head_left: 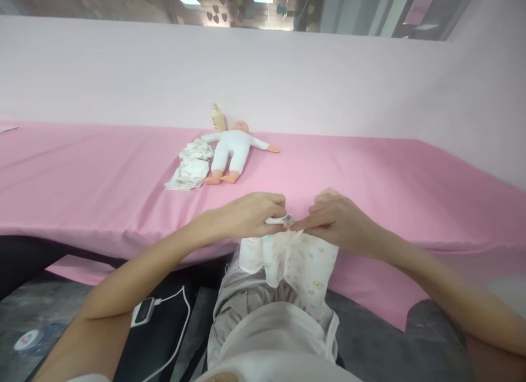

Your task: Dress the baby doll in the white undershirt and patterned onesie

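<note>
A small, soft white cotton baby garment printed with pastel shapes is hanging in loose folds over the near edge of the pink cloth-covered table, just above the person's lap. The left hand and the right hand are both curling closed, pinching the garment's top edge between thumb and fingertips, knuckles almost meeting. Farther back, well apart, a plastic baby doll in a white suit is lying face up beside a rumpled stack of white printed cloths and a cream bottle.
</note>
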{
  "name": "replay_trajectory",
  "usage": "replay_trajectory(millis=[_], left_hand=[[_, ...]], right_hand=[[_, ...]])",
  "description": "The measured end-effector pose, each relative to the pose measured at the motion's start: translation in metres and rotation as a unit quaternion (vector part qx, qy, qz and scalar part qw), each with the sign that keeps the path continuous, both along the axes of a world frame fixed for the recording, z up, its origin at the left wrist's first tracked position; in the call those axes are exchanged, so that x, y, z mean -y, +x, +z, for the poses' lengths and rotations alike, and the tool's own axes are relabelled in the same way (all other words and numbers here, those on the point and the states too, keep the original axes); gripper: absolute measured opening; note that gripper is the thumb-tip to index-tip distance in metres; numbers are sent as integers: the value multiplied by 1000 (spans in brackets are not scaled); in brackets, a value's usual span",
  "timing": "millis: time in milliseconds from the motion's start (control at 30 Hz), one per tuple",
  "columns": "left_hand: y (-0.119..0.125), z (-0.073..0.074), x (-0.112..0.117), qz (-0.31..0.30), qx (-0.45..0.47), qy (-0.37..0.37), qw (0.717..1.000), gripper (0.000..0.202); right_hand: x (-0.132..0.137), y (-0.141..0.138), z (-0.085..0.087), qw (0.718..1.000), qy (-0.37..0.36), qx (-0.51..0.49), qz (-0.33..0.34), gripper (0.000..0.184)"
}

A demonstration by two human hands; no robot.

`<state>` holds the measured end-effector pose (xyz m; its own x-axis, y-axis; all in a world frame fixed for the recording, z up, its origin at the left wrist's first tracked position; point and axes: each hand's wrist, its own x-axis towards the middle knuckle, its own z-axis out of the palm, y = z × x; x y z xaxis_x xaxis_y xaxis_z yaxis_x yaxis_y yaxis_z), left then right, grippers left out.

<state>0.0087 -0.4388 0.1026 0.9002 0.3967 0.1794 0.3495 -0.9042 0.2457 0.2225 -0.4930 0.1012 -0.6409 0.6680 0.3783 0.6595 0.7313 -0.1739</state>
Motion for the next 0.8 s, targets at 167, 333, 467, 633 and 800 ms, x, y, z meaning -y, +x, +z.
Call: replay_trajectory(millis=[167, 333, 467, 633, 800], left_hand=[[2, -6, 2, 41, -2, -207, 978, 30], [18, -26, 3, 113, 171, -394, 896, 14], [29, -41, 16, 156, 351, -594, 707, 31], [28, -74, 66, 148, 495, -631, 579, 47], [20, -122, 100, 239, 573, -456, 637, 61]], right_hand=[[-5, 0, -17, 994, 84, -43, -51, 18], [-9, -16, -43, 976, 43, -92, -191, 20], [0, -35, -57, 956, -3, -222, -191, 32], [38, -41, -81, 894, -128, -406, -140, 53], [72, -39, -110, 891, -161, -408, -117, 37]])
